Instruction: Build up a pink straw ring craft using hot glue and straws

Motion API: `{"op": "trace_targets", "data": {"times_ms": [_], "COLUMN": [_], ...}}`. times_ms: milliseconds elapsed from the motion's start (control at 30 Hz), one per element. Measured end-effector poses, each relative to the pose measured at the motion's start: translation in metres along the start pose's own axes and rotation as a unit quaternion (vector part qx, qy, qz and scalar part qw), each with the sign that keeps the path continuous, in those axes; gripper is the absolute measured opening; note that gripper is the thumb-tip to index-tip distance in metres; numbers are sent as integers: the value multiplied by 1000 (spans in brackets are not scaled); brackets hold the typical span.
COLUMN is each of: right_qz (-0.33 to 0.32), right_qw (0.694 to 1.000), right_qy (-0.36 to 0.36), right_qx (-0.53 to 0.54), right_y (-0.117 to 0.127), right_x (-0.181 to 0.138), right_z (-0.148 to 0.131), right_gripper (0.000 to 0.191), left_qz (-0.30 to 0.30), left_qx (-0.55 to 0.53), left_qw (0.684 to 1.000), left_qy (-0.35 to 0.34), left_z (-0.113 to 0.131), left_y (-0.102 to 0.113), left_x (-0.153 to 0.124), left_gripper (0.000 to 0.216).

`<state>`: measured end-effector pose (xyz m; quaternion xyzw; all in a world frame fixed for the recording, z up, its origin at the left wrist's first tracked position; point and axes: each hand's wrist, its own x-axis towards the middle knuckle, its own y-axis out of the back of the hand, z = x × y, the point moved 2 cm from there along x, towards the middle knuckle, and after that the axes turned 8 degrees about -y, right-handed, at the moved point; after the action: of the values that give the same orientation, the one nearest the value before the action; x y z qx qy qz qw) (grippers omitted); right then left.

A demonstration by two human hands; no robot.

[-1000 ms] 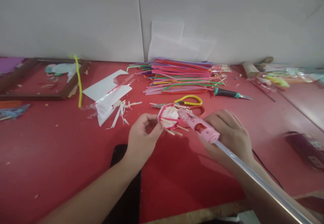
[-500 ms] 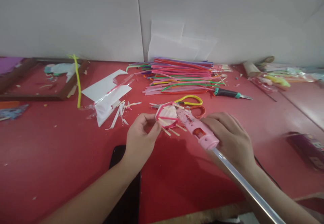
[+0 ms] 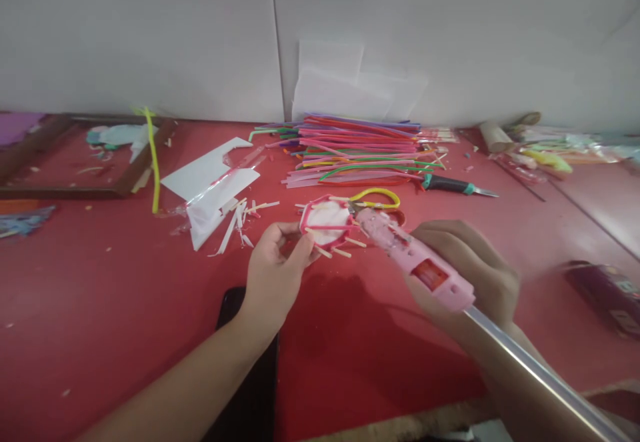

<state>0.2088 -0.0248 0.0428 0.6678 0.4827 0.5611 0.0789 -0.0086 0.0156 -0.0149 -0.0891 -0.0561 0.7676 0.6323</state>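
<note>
Between the thumb and fingers of my left hand [image 3: 277,262] is a small white craft piece [image 3: 327,221] with a pink rim and several thin wooden sticks poking out of it. My right hand [image 3: 463,272] is wrapped round a pink glue gun [image 3: 425,262], its handle hidden by the fingers. A long clear glue stick [image 3: 530,362] juts from the gun's back end. The nozzle points at the right edge of the craft piece; whether they touch I cannot tell. Behind the piece lie scissors [image 3: 377,195] with yellow and orange handles, partly covered.
A pile of coloured pipe cleaners [image 3: 357,149] lies against the wall, with a craft knife [image 3: 457,185] at its right. White paper [image 3: 215,182] and scraps are left of my hands. A black phone [image 3: 250,375] lies under my left forearm. A brown tray [image 3: 90,193] stands far left.
The glue gun in my right hand has moved right and toward me, away from the craft piece. My left hand has shifted the piece slightly left and tipped it flatter.
</note>
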Motion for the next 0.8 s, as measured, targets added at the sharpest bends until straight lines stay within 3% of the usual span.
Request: {"op": "trace_targets", "data": {"times_ms": [167, 333, 800], "right_qz": [-46, -79, -90], "right_qw": [998, 993, 989], "right_qy": [-8, -39, -60], "right_qx": [-44, -81, -99], "right_y": [-6, -12, -12], "right_x": [-1, -3, -5], "right_z": [-4, -1, -2], "right_gripper": [10, 7, 8], "left_qz": [10, -53, -61], "left_qx": [5, 45, 76], "left_qw": [1000, 997, 994], "left_qy": [1, -38, -55], "left_z": [1, 1, -1], "left_y": [1, 0, 2], "left_x": [-1, -4, -5], "left_gripper": [18, 16, 16]}}
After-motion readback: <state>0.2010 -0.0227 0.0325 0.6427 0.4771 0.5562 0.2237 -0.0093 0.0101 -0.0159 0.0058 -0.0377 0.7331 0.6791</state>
